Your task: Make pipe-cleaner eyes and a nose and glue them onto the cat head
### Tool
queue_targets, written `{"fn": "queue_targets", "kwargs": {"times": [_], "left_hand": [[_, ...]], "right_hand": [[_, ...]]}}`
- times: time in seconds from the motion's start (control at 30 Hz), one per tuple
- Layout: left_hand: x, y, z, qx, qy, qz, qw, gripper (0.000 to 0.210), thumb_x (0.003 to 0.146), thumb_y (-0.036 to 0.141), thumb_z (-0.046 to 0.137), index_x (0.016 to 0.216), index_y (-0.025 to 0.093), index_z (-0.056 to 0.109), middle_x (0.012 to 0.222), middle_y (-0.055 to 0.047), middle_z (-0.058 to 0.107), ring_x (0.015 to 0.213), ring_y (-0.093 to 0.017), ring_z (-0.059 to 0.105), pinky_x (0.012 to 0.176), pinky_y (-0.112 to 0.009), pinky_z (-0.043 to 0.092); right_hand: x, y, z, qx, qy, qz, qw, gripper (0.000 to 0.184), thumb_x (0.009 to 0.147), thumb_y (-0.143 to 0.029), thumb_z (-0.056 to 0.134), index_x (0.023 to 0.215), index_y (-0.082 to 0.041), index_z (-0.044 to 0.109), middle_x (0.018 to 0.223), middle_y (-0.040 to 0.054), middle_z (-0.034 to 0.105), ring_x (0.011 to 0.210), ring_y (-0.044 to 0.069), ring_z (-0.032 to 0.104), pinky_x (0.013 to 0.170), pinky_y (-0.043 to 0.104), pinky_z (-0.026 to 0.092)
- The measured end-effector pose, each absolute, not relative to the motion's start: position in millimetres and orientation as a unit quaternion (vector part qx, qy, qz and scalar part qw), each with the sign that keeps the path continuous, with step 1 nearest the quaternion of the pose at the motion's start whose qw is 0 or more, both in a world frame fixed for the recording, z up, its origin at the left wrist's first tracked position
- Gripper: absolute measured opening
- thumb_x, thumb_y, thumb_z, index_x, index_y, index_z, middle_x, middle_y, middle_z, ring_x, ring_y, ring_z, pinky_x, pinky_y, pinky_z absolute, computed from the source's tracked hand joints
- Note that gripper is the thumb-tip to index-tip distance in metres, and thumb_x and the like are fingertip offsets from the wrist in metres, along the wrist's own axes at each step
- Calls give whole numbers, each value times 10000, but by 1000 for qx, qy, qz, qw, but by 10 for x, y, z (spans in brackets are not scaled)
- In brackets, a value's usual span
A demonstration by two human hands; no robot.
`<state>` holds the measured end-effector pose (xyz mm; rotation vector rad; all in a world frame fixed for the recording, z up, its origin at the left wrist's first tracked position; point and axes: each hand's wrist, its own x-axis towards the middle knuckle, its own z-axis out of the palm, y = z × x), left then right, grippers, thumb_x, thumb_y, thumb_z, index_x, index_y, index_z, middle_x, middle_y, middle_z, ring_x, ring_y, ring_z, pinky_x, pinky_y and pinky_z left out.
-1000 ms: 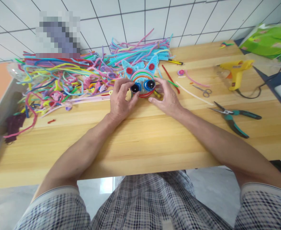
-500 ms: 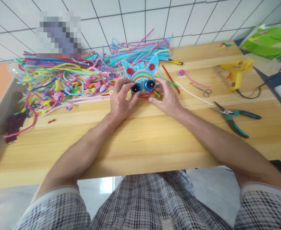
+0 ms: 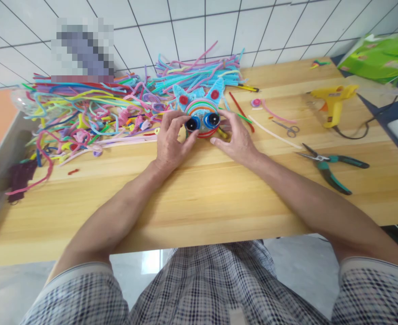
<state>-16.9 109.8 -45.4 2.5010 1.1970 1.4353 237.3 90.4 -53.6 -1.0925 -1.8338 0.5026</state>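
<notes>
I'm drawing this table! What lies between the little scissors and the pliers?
In the head view, the near end of a pale strip lies between the little scissors and the pliers.

A single camera, worn on that person's head, faces forward and down: the checked shirt point(image 3: 205, 284) close at six o'clock, forearms point(image 3: 122, 210) angled in from eight and four, the hands point(image 3: 170, 141) near the centre, the surface point(image 3: 202, 194) around them, the tiled wall point(image 3: 189, 40) farthest, at twelve.
</notes>
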Motion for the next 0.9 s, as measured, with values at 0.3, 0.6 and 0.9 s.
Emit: {"fn": "queue_targets", "kwargs": {"times": [0.3,0.6,0.9], "left_hand": [[-172,1086,-455,803,378,460,23,401,1070,526,698,1367,275,600,1373,-129,686,1321,-306,677,1020,-458,643],[-188,1116,-451,807,366,464,6,351,1084,502,687,1341,264,660,1349,-110,704,1284,-284,695,1071,-469,628],[-178,1118,-449,806,346,480,-17,312,1083,457,699,1328,265,677,1326,-103,714,1232,-264,715,1018,-437,648]], "right_hand": [[2375,893,-511,-450,-743,214,446,760,924,-663,786,1566,-342,534,1591,105,636,1297,347,704,1110,592,651],[2378,923,-557,-431,-746,198,467,736,918,-621,772,1546,-301,561,1549,118,659,1271,352,737,1064,588,673],[2372,900,-521,-441,-746,198,458,731,915,-590,778,1551,-295,570,1561,131,655,1297,366,724,1084,592,665]]}}
